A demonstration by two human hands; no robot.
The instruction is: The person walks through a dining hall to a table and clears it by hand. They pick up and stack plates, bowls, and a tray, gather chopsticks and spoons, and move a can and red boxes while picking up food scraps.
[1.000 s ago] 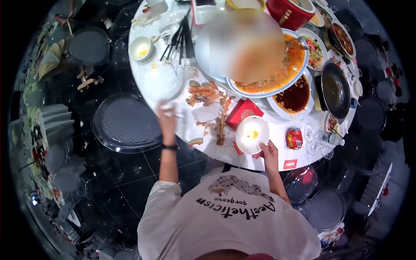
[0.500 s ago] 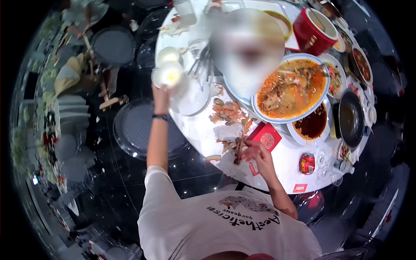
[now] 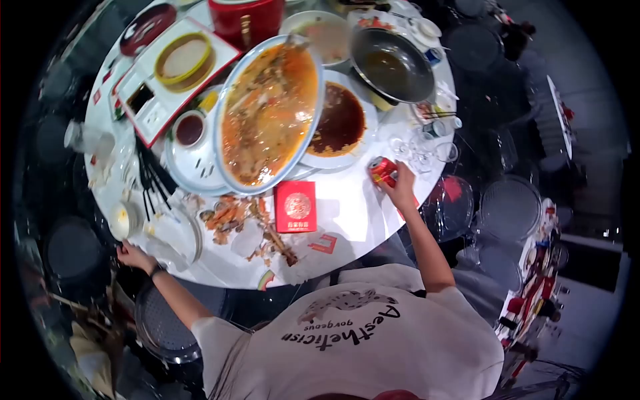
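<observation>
A red drink can (image 3: 383, 171) stands on the right part of the round table, with the fingers of my right hand (image 3: 402, 189) wrapped round its near side. My left hand (image 3: 137, 257) is at the table's left edge, just below a small white bowl (image 3: 123, 221). Its fingers are loosely bent, and I see nothing in them. Close to that hand lies a white plate (image 3: 181, 233) with black chopsticks (image 3: 152, 177) reaching over it. Between my hands are a heap of food scraps and shells (image 3: 230, 217) and a red box (image 3: 295, 208).
A large oval dish of orange soup (image 3: 270, 117) overlaps a plate of dark sauce (image 3: 337, 127). Behind stand a dark pan (image 3: 392, 65), a red pot (image 3: 245, 23) and a tray (image 3: 150, 117). Several glasses (image 3: 417, 157) stand right of the can. Chairs (image 3: 510, 205) surround the table.
The view has swung to the right. My right hand has left the scraps and taken hold of the can. My left hand has let go of the white bowls it held up; a bowl now rests on the table.
</observation>
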